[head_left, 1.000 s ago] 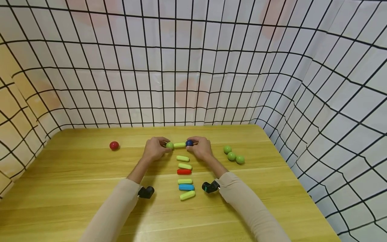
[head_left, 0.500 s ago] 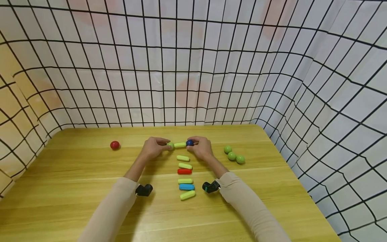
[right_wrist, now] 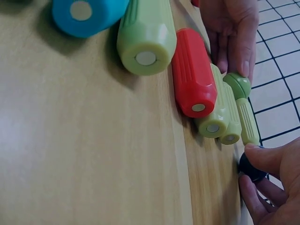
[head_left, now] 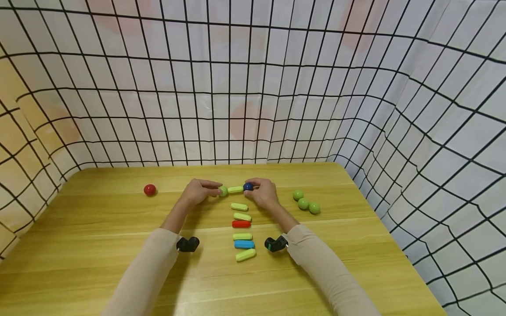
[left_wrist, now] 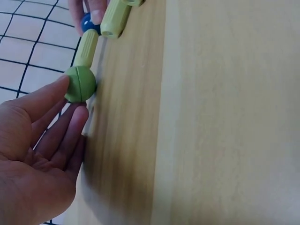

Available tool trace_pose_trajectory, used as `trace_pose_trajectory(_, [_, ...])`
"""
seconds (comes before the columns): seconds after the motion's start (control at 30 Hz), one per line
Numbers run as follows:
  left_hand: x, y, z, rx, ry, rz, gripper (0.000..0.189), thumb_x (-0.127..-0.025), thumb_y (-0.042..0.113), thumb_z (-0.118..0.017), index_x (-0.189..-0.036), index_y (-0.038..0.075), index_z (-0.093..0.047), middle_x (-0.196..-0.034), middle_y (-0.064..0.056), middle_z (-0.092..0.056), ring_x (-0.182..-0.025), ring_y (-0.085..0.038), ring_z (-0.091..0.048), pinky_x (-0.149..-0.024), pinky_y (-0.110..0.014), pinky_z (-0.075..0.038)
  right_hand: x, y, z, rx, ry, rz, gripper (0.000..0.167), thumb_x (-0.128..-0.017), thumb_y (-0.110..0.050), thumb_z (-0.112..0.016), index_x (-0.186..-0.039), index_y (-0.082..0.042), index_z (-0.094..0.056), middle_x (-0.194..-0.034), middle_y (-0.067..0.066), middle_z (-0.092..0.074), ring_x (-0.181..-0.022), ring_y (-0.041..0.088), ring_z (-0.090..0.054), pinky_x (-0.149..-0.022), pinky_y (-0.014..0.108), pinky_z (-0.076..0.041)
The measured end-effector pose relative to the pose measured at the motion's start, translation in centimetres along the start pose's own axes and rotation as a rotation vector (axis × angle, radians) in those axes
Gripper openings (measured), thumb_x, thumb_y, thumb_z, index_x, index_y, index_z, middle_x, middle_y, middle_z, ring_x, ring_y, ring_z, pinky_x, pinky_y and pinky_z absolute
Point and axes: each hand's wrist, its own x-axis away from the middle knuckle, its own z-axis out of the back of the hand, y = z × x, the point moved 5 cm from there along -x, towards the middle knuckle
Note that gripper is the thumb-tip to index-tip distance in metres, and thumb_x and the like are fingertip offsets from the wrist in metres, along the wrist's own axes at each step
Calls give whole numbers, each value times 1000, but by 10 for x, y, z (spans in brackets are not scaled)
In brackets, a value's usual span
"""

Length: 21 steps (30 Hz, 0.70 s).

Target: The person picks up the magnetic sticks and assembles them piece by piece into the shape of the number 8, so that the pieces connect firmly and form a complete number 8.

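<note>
My left hand (head_left: 196, 191) is at a green ball (left_wrist: 80, 84), with thumb and fingertips against its near side and the fingers fairly straight. A yellow-green magnetic rod (head_left: 236, 189) joins that ball to a dark blue ball (head_left: 247, 187), forming a short bar at the back of the table. On its other end, my right hand (head_left: 264, 192) pinches the blue ball between thumb and fingers. The right wrist view shows the blue ball (right_wrist: 251, 168) partly hidden by the thumb.
Toward me lies a column of loose rods: several yellow-green, one red (head_left: 241, 224) and one blue (head_left: 243, 244). Three green balls (head_left: 303, 203) sit right of my right hand, a red ball (head_left: 149, 190) far left. A black grid-lined backdrop (head_left: 237, 109) bounds the wooden table (head_left: 79, 245).
My left hand has drawn slightly left, its fingers less wrapped around the green ball. The ball has shifted a touch to the right; my right hand and the blue ball have hardly moved.
</note>
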Motion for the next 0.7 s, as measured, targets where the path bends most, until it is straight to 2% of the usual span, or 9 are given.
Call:
trace_pose_trajectory(0.37, [2,-4,-1,51,10,23,35,-88,27,-81,-121,16,-77,-129,-11,-70,-127,-31,-58,-117,-51,-34,-2,-1,0,41,-31,-25,36,-86,-17,-82,-121,-12,-75,-112,11,-76,-104,28,-68,-94,43,-54])
trace_pose_trajectory(0.7, [1,-6,0,40,32,6,34,-86,29,-82,-118,17,-78,-125,-9,-73,-124,-30,-61,-115,-50,-37,-1,-5,2,3,-43,-50,46,-84,-16,-83,-128,-8,-70,-116,13,-74,-107,30,-68,-94,44,-54])
